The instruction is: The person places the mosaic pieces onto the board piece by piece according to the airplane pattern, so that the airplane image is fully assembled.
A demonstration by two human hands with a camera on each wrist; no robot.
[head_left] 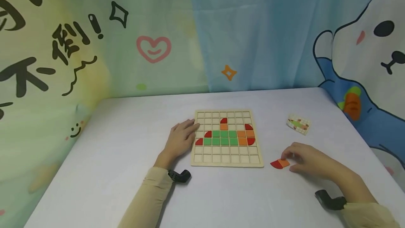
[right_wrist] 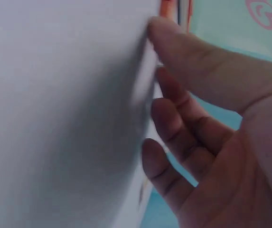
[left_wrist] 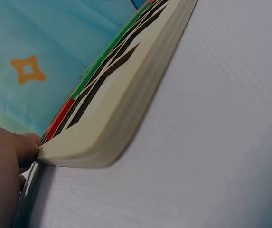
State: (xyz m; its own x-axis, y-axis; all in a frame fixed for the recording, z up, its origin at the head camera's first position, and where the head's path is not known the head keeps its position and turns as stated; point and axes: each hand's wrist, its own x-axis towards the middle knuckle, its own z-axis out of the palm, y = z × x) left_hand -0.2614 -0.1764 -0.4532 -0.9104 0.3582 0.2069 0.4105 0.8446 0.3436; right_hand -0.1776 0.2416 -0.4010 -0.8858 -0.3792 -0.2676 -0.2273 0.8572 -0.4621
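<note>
A wooden grid board point(head_left: 211, 158) lies flat on the table, with green, orange and red pieces set in its squares. My left hand point(head_left: 179, 140) rests at the board's left edge, its fingertips touching the rim; the left wrist view shows the board's corner beside that hand point(left_wrist: 3, 166). To the right of the board lie a red rounded piece point(head_left: 276, 164) and an orange square piece point(head_left: 284, 163), side by side. My right hand point(head_left: 308, 159) is over them, an index fingertip at the orange piece and the thumb apart. In the right wrist view, the right hand's fingers point(right_wrist: 166, 116) are loosely bent.
A small picture card point(head_left: 299, 124) with a coloured grid pattern lies behind the right hand. White cloth covers the table point(head_left: 234, 196). A printed curtain point(head_left: 253, 38) hangs behind the table, and black wrist devices point(head_left: 179, 176) sit at both sleeves.
</note>
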